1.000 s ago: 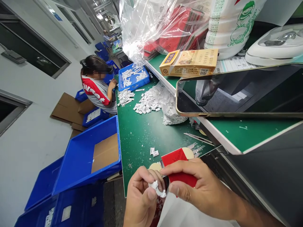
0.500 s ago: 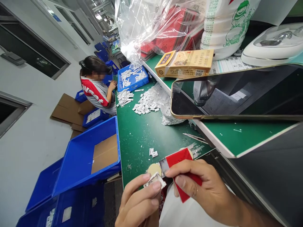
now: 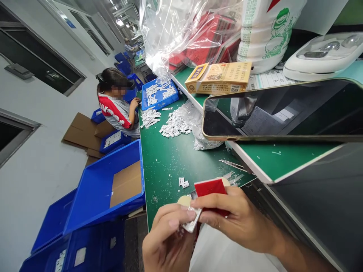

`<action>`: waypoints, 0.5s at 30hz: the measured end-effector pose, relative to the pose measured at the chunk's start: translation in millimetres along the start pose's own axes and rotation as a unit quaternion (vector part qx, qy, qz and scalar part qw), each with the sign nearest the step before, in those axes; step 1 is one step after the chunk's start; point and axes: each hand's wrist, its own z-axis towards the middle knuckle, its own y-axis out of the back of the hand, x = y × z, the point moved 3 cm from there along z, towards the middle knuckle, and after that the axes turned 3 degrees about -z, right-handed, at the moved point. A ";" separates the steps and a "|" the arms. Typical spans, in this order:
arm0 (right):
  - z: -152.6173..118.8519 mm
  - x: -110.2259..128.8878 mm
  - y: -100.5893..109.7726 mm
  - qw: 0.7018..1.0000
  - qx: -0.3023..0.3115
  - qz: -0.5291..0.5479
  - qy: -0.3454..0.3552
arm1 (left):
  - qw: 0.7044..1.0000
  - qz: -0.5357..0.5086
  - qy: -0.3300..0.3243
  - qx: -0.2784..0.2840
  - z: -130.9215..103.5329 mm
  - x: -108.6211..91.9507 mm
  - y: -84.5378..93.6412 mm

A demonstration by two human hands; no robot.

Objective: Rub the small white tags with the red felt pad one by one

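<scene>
Between the fingers of my left hand [image 3: 170,230] is a small white plastic part [image 3: 193,222], tilted. My right hand [image 3: 241,219] is closed on a flat red piece [image 3: 210,187], and its fingertips touch the top of the white part. Just behind my fingers a round cream disc [image 3: 185,200] shows at the table edge, partly covered. Another cream disc [image 3: 226,181] is behind the red piece. Two small white parts [image 3: 183,183] lie on the green table [image 3: 164,162].
A cutter knife [image 3: 232,164] lies near the table edge. Piles of white parts [image 3: 176,122] and a blue tray [image 3: 160,99] are farther back. A phone [image 3: 278,113] and yellow box [image 3: 218,77] rest on the shelf. A co-worker [image 3: 116,105] sits beyond a blue bin [image 3: 99,189].
My hands have come closer together. The white part has turned in my left fingers, and the red piece has shifted so that my right hand covers its lower part.
</scene>
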 end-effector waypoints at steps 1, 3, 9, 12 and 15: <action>-0.6 -2.2 -2.1 1.000 -0.003 0.007 -0.008 | 1.000 0.013 -0.024 0.005 0.6 -1.5 0.2; -1.8 -6.8 -6.1 0.999 0.003 0.012 -0.032 | 0.994 0.050 -0.097 0.021 0.8 -7.4 -1.4; -7.0 -15.4 -12.1 0.993 0.055 0.052 -0.092 | 0.999 0.035 -0.036 -0.001 1.9 -9.9 -2.0; -6.5 -16.8 -15.2 0.989 0.065 0.089 -0.094 | 0.999 0.039 -0.004 0.006 0.6 -7.8 -0.2; -3.3 -16.6 -18.9 0.987 0.070 0.112 -0.094 | 0.998 0.054 0.023 0.008 -2.8 -5.4 3.9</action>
